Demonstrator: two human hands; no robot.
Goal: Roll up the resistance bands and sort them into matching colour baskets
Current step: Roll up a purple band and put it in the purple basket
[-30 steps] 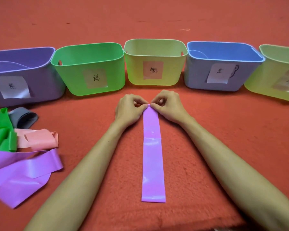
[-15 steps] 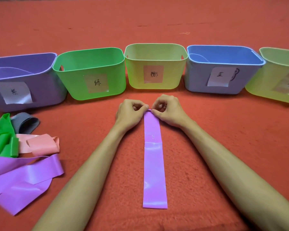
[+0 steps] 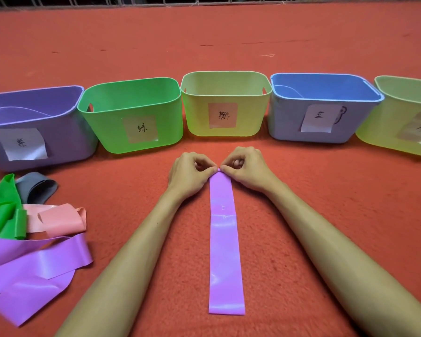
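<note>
Left hand point(image 3: 188, 173) and right hand point(image 3: 247, 170) fingers curled, both pinched the far end of the flat purple resistance band point(image 3: 225, 244), fingertips nearly touching.

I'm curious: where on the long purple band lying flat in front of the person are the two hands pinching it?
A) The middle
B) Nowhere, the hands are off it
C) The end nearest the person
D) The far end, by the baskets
D: the left hand and right hand both pinch the purple band at its far tip, near the middle basket, while the rest lies flat.
</note>
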